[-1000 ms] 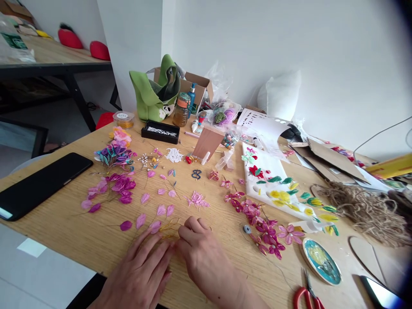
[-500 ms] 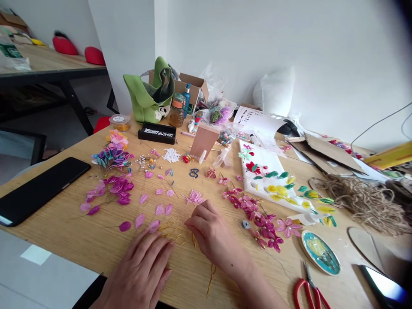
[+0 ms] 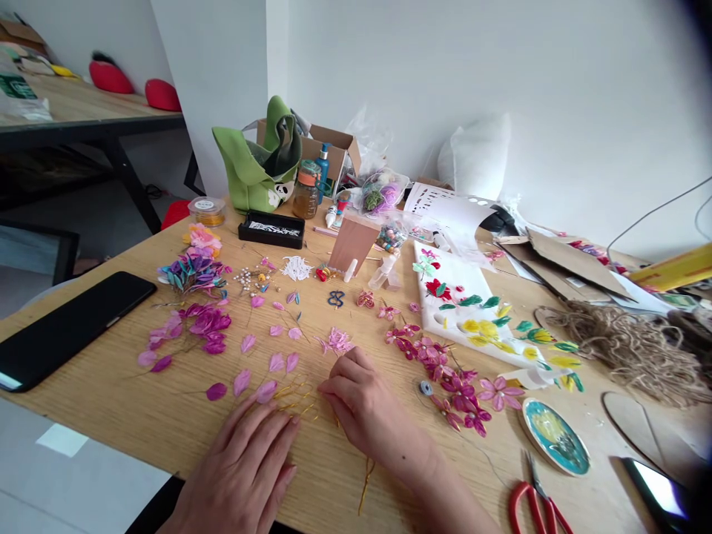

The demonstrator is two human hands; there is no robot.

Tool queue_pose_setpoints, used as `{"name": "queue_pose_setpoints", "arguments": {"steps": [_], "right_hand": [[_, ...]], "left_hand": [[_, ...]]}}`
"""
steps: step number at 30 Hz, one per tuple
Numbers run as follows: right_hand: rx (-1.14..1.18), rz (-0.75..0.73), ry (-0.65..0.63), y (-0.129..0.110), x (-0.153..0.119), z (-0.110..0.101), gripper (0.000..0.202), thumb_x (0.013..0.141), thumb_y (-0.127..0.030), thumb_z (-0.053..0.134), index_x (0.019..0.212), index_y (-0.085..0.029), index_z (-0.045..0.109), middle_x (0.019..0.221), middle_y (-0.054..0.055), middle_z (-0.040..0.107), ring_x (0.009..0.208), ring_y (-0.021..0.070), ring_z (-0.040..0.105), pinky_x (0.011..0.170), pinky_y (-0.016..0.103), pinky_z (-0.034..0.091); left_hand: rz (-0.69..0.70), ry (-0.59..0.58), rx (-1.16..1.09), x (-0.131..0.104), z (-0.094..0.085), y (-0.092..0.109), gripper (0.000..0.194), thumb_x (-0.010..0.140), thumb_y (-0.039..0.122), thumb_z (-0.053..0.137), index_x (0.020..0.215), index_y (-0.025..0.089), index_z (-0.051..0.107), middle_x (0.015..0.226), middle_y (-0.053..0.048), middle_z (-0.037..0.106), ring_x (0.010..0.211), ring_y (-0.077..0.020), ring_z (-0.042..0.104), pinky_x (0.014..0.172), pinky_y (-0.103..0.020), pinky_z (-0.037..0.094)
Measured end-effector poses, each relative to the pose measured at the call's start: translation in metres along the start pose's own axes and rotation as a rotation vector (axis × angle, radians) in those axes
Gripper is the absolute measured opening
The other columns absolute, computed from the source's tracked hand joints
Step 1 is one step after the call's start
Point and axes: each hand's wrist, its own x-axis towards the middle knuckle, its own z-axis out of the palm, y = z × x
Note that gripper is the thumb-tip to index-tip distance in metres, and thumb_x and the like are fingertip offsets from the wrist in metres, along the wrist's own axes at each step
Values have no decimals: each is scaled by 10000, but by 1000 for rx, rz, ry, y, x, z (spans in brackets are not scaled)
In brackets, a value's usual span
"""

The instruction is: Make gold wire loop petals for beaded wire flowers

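My left hand lies flat on the table, palm down, its fingers stretched out. Several gold wire pieces lie at its fingertips, in the gap between both hands. My right hand is closed in a pinch. A twisted gold wire comes out from under it toward the front table edge, and a short bit of gold shows below the fingertips; the grip itself is mostly hidden. Loose pink petals lie just beyond my left hand. Beyond my right hand is a small heap of pink strips.
Magenta wire flowers, a thread bobbin and red-handled pliers lie to the right, near a painted oval dish. A white foam board holds more flowers. On the left are a black phone and petal bunches.
My right hand shifts very slightly, and less gold wire shows under its fingers. The gold wire loop near my left fingertips looks narrower. My left hand stays in place.
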Motion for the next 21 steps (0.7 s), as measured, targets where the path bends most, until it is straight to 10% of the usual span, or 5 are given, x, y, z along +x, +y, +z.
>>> {"name": "queue_pose_setpoints", "arguments": {"steps": [21], "right_hand": [[-29, -35, -127, -1, -2, -2, 190, 873, -41, 530, 781, -178, 624, 866, 43, 564, 881, 193, 473, 798, 317, 433]], "left_hand": [[7, -54, 91, 1, 0, -5, 412, 976, 387, 455, 1258, 144, 630, 1266, -60, 660, 1292, -274, 466, 1191, -411, 195]]}}
